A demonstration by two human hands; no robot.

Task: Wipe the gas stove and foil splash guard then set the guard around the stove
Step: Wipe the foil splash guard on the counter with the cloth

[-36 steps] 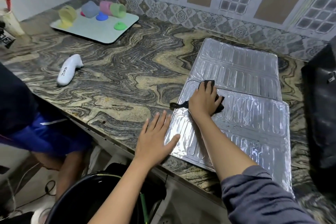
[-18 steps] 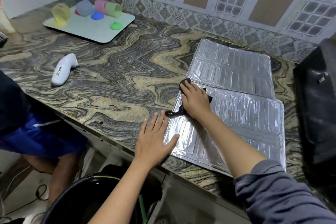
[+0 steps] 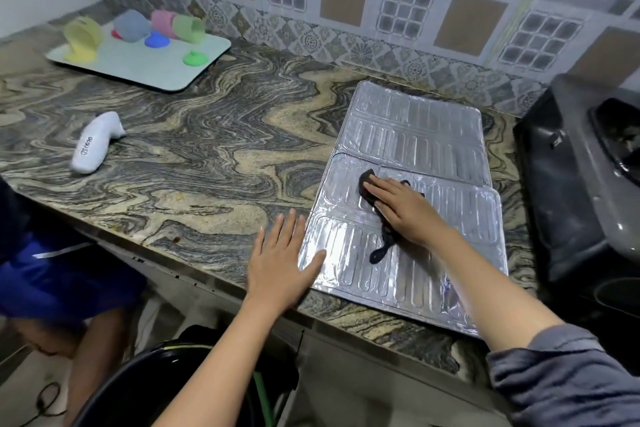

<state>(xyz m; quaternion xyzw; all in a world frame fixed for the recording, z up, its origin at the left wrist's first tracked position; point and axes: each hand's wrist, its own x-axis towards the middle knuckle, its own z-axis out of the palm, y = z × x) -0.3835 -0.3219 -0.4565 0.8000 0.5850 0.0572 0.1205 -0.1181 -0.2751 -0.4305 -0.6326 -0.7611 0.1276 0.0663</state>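
The silver foil splash guard (image 3: 415, 135) lies flat on the marbled countertop (image 3: 207, 156), unfolded into ribbed panels. My right hand (image 3: 405, 208) presses a black cloth (image 3: 369, 184) flat onto the near panel; a strand of the cloth trails toward me. My left hand (image 3: 282, 260) rests palm down with spread fingers at the guard's near left corner, its thumb on the foil. The dark gas stove (image 3: 581, 163) sits at the right edge, only partly in view.
A pale tray (image 3: 156, 69) with coloured cups and lids stands at the back left. A white handheld device (image 3: 93, 144) lies on the counter's left side. Another person in blue (image 3: 52, 274) crouches below left. A black bin (image 3: 166, 388) sits under the counter edge.
My right hand slid the cloth left toward the panel's edge, then back right along the near panel. My left hand stayed at the guard's corner. The camera shifted slightly.
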